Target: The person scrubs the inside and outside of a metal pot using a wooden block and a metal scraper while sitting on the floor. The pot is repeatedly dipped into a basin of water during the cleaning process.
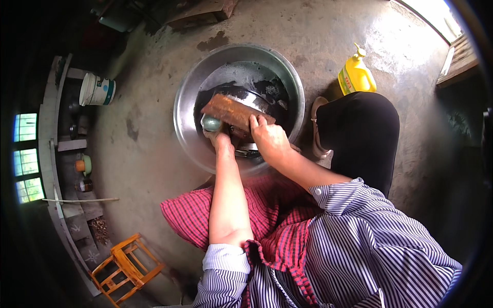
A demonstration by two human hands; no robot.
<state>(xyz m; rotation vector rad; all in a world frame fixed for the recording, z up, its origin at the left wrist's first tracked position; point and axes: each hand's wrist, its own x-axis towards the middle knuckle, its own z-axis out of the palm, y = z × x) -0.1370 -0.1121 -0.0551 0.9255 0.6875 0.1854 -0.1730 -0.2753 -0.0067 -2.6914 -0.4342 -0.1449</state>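
In front of me on the floor stands a large round metal basin (185,127) with dark, foamy water (238,73). My right hand (269,138) grips one end of a flat reddish-brown board-like piece (231,110), probably a cleaver blade or wooden board, tilted over the water. Below its left end, my left hand (218,138) is closed around a small pale green rounded thing, perhaps a bowl or cup (211,123). A shiny dark pan or lid (246,96) lies partly in the water behind the piece. Metal items near the basin's front are partly hidden by my arms.
A yellow pump bottle (358,75) stands right of the basin, beside my knee. A white bucket (98,90) is at the left, with small bowls (85,164) near the wall. A wooden chair (129,265) lies lower left. A wooden piece (202,13) is beyond the basin.
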